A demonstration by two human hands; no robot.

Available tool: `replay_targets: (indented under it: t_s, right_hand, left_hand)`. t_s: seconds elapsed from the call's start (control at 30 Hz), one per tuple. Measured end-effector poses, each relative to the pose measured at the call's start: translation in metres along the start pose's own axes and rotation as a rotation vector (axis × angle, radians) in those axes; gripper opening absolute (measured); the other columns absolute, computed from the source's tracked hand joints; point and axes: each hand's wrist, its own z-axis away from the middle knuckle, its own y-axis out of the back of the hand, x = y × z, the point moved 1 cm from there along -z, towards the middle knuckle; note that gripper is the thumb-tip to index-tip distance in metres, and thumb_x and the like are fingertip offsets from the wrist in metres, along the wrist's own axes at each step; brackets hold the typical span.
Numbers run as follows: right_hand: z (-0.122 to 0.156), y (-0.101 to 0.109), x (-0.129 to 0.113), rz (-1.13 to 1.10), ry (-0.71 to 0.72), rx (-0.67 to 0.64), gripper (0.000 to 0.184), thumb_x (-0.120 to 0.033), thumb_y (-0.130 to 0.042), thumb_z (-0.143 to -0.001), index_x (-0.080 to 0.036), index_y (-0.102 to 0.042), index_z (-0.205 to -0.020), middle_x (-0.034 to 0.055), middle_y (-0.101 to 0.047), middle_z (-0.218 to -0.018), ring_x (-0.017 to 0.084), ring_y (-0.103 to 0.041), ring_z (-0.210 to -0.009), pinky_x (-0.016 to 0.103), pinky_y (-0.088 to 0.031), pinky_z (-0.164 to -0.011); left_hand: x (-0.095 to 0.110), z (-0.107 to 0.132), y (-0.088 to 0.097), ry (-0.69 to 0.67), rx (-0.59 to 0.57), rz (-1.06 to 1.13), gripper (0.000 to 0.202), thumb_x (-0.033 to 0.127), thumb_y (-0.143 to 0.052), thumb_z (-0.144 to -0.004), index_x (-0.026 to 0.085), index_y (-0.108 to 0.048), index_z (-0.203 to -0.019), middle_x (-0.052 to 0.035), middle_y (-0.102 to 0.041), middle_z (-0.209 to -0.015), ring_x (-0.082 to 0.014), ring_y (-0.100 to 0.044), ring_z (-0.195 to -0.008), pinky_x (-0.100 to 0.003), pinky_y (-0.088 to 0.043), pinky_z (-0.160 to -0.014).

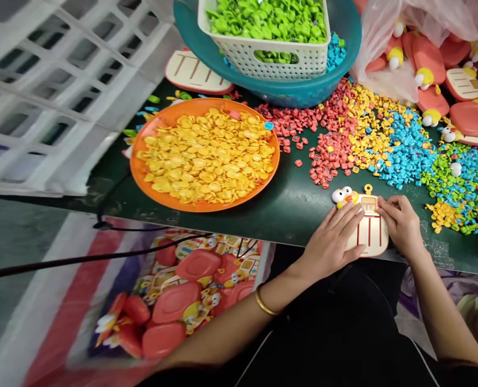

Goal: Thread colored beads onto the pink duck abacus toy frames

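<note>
A cream plastic toy board (370,236) with red grooves, a small window, a yellow ring on top and a bug-eyed duck head at its upper left lies at the table's front edge. My left hand (331,242) grips its left side, fingers stretched over the face and thumb near the bottom. The fingers of my right hand (402,223) are bent and bunched at the upper right edge, beside the window. Whether a small piece sits under those fingertips is hidden.
An orange plate (136,177) of yellow discs is at left. Behind stand a teal basin (352,32) and white basket (226,51) of green pieces. Loose red (331,145), yellow (368,129) and blue pieces (408,145) spread rightward. More toys (174,301) lie in a bag below.
</note>
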Motion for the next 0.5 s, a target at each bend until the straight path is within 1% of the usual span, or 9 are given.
replay_targets:
  t_s: [0.07,0.17,0.27,0.33,0.4,0.43,0.5]
  right_hand:
    - [0.004,0.003,0.0,0.051,0.025,-0.021,0.026,-0.028,-0.052,-0.097,-0.025,-0.075,-0.109,0.0077,-0.06,-0.091,0.021,-0.057,-0.085,0.035,-0.053,-0.076]
    - [0.016,0.006,-0.007,0.082,0.022,-0.042,0.026,-0.027,-0.051,-0.097,-0.026,-0.075,-0.106,0.0083,-0.061,-0.092,0.021,-0.058,-0.087,0.035,-0.053,-0.076]
    - [0.03,0.004,-0.022,0.003,0.07,-0.08,0.029,-0.022,-0.047,-0.098,-0.025,-0.073,-0.111,0.0096,-0.065,-0.099,0.021,-0.062,-0.091,0.035,-0.055,-0.078]
    - [0.028,-0.001,-0.031,-0.088,0.117,-0.117,0.034,-0.018,-0.043,-0.098,-0.027,-0.071,-0.115,0.0084,-0.068,-0.103,0.02,-0.065,-0.095,0.036,-0.055,-0.082]
    - [0.008,-0.011,-0.035,-0.142,0.135,-0.104,0.034,-0.018,-0.043,-0.098,-0.029,-0.071,-0.114,0.0057,-0.07,-0.102,0.02,-0.065,-0.096,0.037,-0.055,-0.086]
    - [-0.009,-0.017,-0.036,-0.143,0.136,-0.078,0.032,-0.019,-0.045,-0.097,-0.029,-0.072,-0.112,0.0048,-0.07,-0.1,0.02,-0.065,-0.096,0.038,-0.054,-0.087]
    - [-0.049,-0.031,-0.034,-0.084,0.137,-0.002,0.025,-0.021,-0.052,-0.095,-0.025,-0.074,-0.105,0.0069,-0.069,-0.102,0.022,-0.063,-0.098,0.039,-0.053,-0.088]
  left_hand:
    - [0.0,0.0,0.0,-0.027,0.003,0.001,0.073,0.053,-0.046,-0.099,0.014,-0.024,-0.156,-0.0172,-0.036,-0.159,-0.0293,-0.026,-0.152,-0.05,-0.024,-0.124]
    - [-0.001,0.001,-0.001,-0.051,-0.001,-0.006,0.075,0.052,-0.045,-0.099,0.013,-0.017,-0.157,-0.0183,-0.031,-0.161,-0.0287,-0.022,-0.153,-0.049,-0.025,-0.124]
    - [-0.002,0.002,-0.004,-0.059,0.017,-0.007,0.08,0.054,-0.044,-0.099,0.013,-0.009,-0.158,-0.0195,-0.027,-0.162,-0.0288,-0.02,-0.153,-0.049,-0.026,-0.124]
    - [-0.003,0.002,-0.006,-0.07,0.038,0.002,0.084,0.054,-0.044,-0.099,0.013,-0.001,-0.159,-0.0202,-0.025,-0.163,-0.0284,-0.019,-0.153,-0.048,-0.028,-0.123]
    - [-0.004,0.002,-0.007,-0.082,0.061,0.005,0.087,0.053,-0.045,-0.099,0.012,0.004,-0.158,-0.0215,-0.022,-0.163,-0.0288,-0.018,-0.153,-0.048,-0.029,-0.123]
    - [-0.004,0.002,-0.008,-0.091,0.07,-0.002,0.087,0.052,-0.045,-0.099,0.01,0.004,-0.158,-0.0221,-0.02,-0.163,-0.0295,-0.017,-0.153,-0.049,-0.029,-0.123]
    - [-0.004,0.002,-0.009,-0.11,0.072,-0.032,0.082,0.048,-0.044,-0.1,0.009,-0.002,-0.158,-0.0219,-0.021,-0.163,-0.0308,-0.017,-0.153,-0.05,-0.029,-0.123]
